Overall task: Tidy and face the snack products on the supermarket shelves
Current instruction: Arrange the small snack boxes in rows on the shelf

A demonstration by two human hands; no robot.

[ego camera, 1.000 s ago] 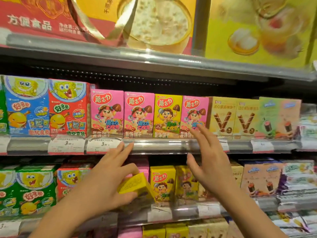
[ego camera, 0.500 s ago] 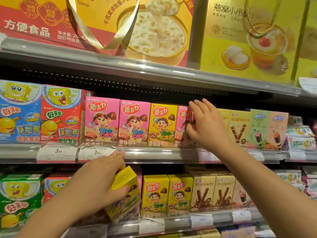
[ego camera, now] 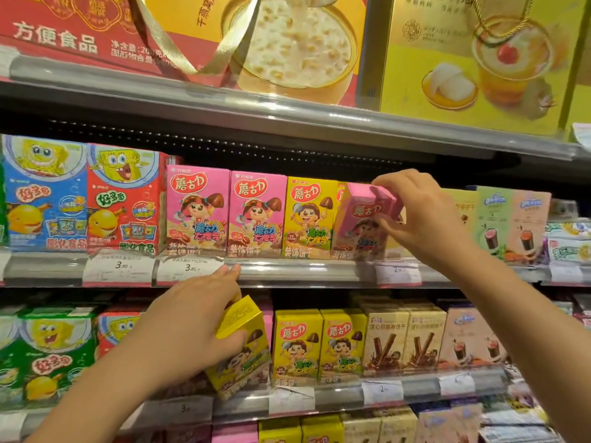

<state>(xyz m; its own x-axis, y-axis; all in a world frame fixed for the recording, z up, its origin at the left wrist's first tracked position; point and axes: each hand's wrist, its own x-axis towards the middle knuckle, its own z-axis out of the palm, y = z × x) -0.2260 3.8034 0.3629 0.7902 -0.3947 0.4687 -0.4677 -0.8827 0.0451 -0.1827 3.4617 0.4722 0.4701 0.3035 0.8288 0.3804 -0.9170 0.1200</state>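
A: Entry, step in hand. The operator was mid-swap on two misplaced biscuit boxes. The right hand [ego camera: 425, 215] pinched a pink box [ego camera: 363, 219] by its top flap, at about 2 o'clock in the view, on the middle shelf [ego camera: 287, 270]. Thumb sat on the front face, fingers curled over the top.

B: Orientation of that box?

A: Long axis near vertical but leaning, top tipped toward the viewer and to the right. Its printed face pointed outward and slightly leftward, not square to the aisle. Its base appeared to sit at the shelf lip, just beside the yellow box [ego camera: 308, 215] at its 9 o'clock.

B: And the other hand?

A: The left hand [ego camera: 195, 324] gripped a second yellow box [ego camera: 243, 346], at about 7 o'clock, in front of the lower shelf [ego camera: 339, 398]. Fingers wrapped its top and side. That box was tilted, top leaning left, front face turned down and right.

B: Judgement on the next move?

A: Probably lifting the pink box clear of the lip without dragging its neighbours. The yellow one likely belongs either in that slot or upright beside the two yellow boxes [ego camera: 319, 343] at its 3 o'clock. Which was intended could not be told. Either box would need squaring, face out, upright.
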